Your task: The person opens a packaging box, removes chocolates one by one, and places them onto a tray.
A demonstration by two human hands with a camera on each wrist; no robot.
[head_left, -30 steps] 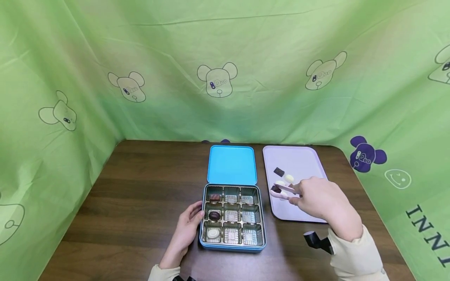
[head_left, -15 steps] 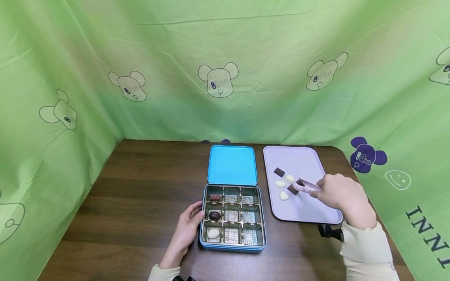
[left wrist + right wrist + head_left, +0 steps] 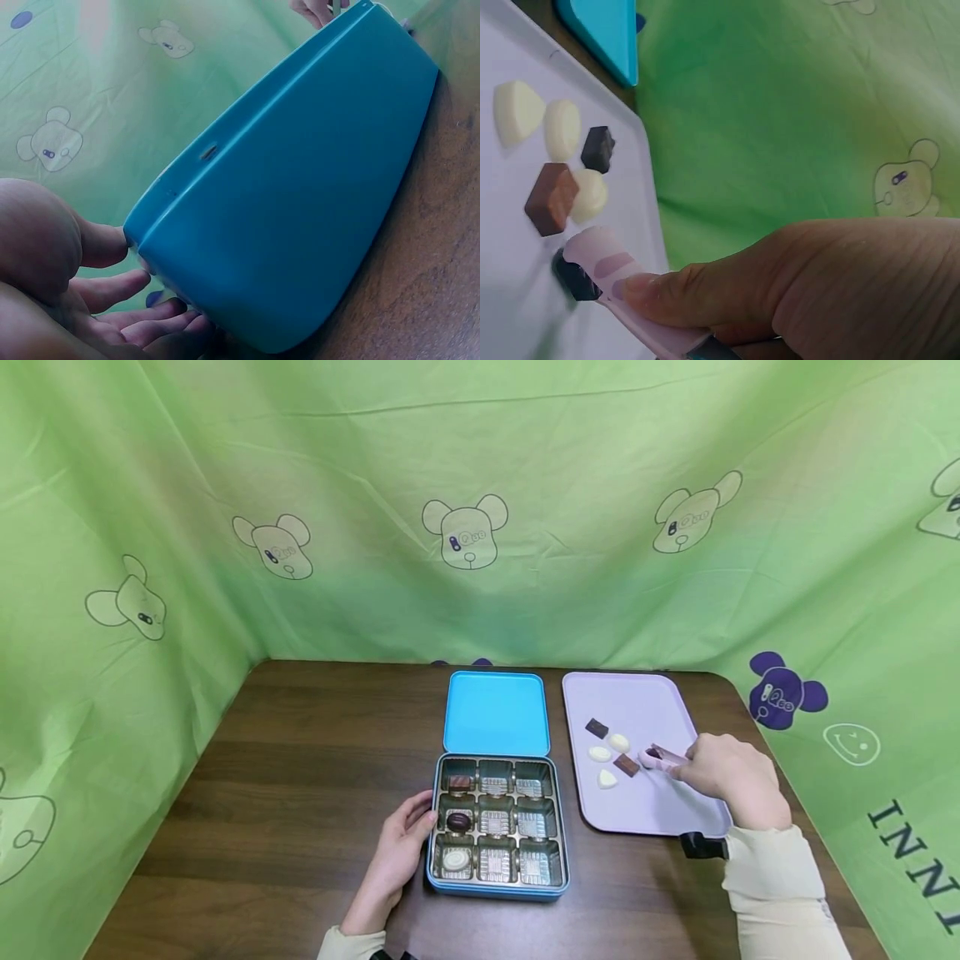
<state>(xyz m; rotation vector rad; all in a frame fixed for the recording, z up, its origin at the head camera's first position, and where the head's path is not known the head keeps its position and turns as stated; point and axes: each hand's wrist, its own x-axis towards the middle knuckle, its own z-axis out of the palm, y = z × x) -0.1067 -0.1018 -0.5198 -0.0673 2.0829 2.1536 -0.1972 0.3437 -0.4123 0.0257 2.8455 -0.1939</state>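
Observation:
Pink tongs [image 3: 660, 762] are gripped in my right hand [image 3: 731, 777], low over the lilac tray [image 3: 637, 689]. Between their tips sits a dark chocolate [image 3: 576, 279]; whether it touches the tray is unclear. On the tray lie a brown chocolate [image 3: 626, 765], several white ones, including a triangular one [image 3: 607, 779], and a dark square [image 3: 597, 727]. My left hand [image 3: 399, 843] touches the left side of a blue tin [image 3: 277, 210], its thumb at the rim and its fingers fairly straight. Inside, the tin's left column holds a brown square [image 3: 460, 783], a dark oval [image 3: 458, 821] and a white round [image 3: 455, 859].
The blue lid [image 3: 497, 713] lies behind the tin, left of the tray. A dark wooden table [image 3: 315, 760] carries everything. Green printed cloth [image 3: 360, 610] hangs behind and at both sides.
My right hand and the tongs have moved right across the tray, taking the dark chocolate from the left edge with them. My left hand and the tin have stayed put.

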